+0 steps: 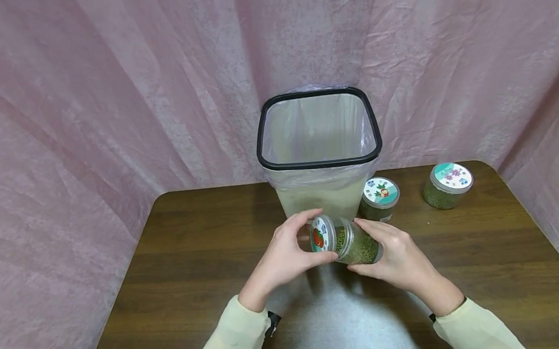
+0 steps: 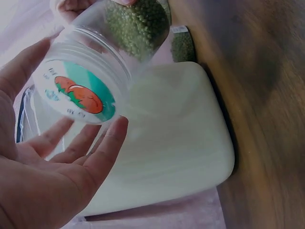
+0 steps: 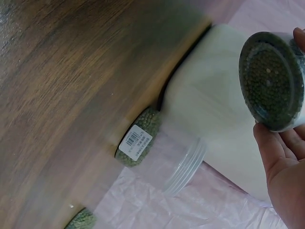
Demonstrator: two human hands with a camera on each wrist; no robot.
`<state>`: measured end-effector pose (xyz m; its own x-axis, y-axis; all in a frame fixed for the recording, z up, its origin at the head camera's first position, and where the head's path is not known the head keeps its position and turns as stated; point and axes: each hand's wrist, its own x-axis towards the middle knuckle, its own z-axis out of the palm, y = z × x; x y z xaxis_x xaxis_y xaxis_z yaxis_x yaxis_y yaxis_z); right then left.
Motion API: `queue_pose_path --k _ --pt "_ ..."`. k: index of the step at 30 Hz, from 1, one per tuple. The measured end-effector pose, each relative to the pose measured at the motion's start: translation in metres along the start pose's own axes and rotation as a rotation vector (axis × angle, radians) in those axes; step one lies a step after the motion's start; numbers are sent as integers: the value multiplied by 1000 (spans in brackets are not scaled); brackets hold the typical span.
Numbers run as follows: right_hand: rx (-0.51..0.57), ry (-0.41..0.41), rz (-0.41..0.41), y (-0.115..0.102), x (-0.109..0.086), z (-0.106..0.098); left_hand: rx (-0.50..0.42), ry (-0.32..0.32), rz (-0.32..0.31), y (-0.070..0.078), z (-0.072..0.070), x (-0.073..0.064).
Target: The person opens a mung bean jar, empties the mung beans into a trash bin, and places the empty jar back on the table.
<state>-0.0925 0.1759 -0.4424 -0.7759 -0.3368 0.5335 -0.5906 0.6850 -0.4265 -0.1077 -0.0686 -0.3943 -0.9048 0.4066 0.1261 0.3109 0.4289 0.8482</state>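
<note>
A clear plastic jar of green beans [image 1: 361, 245] is held tilted on its side over the table, in front of the bin. My left hand [image 1: 281, 254] holds the lid end, thumb and fingers spread around its edge. The lid [image 2: 78, 93] carries a white and teal label with red tomato-like pictures. My right hand [image 1: 397, 250] grips the base end between thumb and fingers. In the right wrist view the jar's round bottom [image 3: 270, 81] faces the camera, beans showing through it. Inside the tilted jar, the beans lie mostly toward the base.
A pale bin [image 1: 306, 197] with a black rim and a clear liner stands behind the hands. Close to its right side is a second lidded jar [image 1: 380, 192]. A third jar [image 1: 447, 185] stands farther right on the wooden table [image 1: 178, 272]. Pink curtain [image 1: 177, 83] hangs behind.
</note>
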Motion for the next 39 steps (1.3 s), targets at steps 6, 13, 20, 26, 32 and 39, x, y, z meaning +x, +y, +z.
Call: queue_pose_path --k 6,13,20,26,32,39 --pt "22 7 64 0 -1 -3 -18 72 -64 -8 -9 -7" --pt "65 68 130 0 1 -8 46 214 -171 -23 -19 -10" --pt "206 70 236 -5 4 -12 132 309 -245 -43 -25 -14" --pt "324 42 409 -31 14 -31 155 318 -309 -60 -30 -17" --pt "332 53 420 -28 12 -30 170 309 -371 -77 -30 -14" --pt "308 44 445 -6 2 -13 110 285 -400 -99 -27 -16"
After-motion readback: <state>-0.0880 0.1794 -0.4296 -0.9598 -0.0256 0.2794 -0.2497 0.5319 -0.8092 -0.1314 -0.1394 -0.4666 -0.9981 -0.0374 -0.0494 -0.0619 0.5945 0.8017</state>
